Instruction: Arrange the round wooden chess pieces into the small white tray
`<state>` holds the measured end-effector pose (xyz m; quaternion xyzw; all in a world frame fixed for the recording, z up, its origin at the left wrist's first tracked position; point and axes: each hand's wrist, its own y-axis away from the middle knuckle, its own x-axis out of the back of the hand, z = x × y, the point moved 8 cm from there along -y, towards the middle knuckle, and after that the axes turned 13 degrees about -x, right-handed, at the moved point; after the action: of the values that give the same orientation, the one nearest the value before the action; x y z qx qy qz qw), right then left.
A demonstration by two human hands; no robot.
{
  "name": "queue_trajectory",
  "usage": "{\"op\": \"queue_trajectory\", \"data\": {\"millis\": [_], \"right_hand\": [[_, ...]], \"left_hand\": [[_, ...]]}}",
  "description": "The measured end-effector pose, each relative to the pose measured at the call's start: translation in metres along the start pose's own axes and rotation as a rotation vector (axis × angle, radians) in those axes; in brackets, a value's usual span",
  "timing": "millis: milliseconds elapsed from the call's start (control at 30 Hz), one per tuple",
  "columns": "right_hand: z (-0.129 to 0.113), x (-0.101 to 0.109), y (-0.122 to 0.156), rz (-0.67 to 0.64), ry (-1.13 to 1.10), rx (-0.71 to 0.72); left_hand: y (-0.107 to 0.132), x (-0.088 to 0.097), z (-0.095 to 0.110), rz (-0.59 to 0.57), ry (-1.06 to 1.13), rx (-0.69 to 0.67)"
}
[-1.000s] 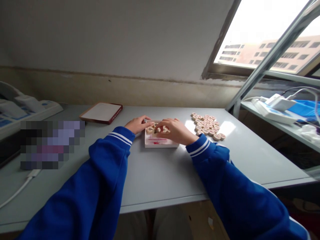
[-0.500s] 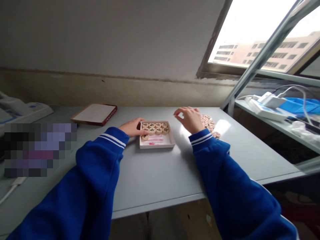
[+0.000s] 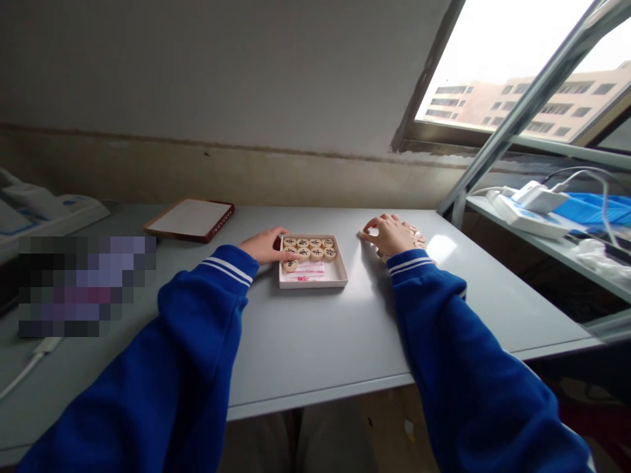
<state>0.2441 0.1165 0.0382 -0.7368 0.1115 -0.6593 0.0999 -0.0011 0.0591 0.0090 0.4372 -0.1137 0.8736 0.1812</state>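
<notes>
A shallow white box point(image 3: 337, 279) lies on the grey table point(image 3: 315, 341) and holds several round wooden chess pieces point(image 3: 309, 248) in rows at its far end. My left hand point(image 3: 263, 244) grips the box's left edge, one finger reaching a piece at the near left. My right hand point(image 3: 392, 233) rests on a pile of loose wooden pieces point(image 3: 419, 240) to the right of the box and covers most of it. Its fingers are curled down and pinched together; what they hold is hidden. Both arms wear blue sleeves with white cuff stripes.
A flat red-edged box lid point(image 3: 190, 219) lies at the back left. A white machine point(image 3: 44, 210) stands at the far left, with a white cable point(image 3: 29, 364) near the front edge. A metal shelf point(image 3: 542, 230) with a power strip and wires stands on the right under a window.
My right hand left the box, swung right and came down on the loose pile. My left hand stayed at the box's left edge. The box's rows are now uncovered.
</notes>
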Motion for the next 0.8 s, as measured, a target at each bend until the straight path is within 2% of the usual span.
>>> {"op": "queue_trajectory", "data": {"millis": [100, 200, 267, 367, 433, 567, 667, 733, 800], "right_hand": [[-0.018, 0.008, 0.007, -0.092, -0.209, 0.126], [-0.059, 0.024, 0.028, -0.191, -0.425, 0.410], [-0.089, 0.030, 0.049, -0.248, -0.445, 0.607], [-0.117, 0.026, 0.074, -0.281, -0.369, 0.739], [-0.126, 0.022, 0.084, -0.270, -0.356, 0.759], [-0.128, 0.018, 0.088, -0.217, -0.398, 0.700], [-0.127, 0.019, 0.083, -0.259, -0.403, 0.688], [-0.118, 0.022, 0.072, -0.281, -0.406, 0.648], [-0.096, 0.027, 0.049, -0.184, -0.395, 0.530]], "left_hand": [[-0.001, -0.001, 0.000, -0.015, 0.009, -0.018], [-0.001, 0.000, 0.002, -0.007, -0.039, -0.023], [0.000, 0.001, 0.005, 0.015, -0.110, -0.006], [0.002, 0.002, 0.011, 0.040, -0.217, 0.036], [0.004, 0.001, 0.013, 0.044, -0.276, 0.076], [0.006, 0.000, 0.014, 0.023, -0.373, 0.140], [0.006, -0.002, 0.013, 0.002, -0.425, 0.159], [0.006, -0.003, 0.013, -0.007, -0.438, 0.180], [0.007, -0.004, 0.014, -0.012, -0.431, 0.198]]}}
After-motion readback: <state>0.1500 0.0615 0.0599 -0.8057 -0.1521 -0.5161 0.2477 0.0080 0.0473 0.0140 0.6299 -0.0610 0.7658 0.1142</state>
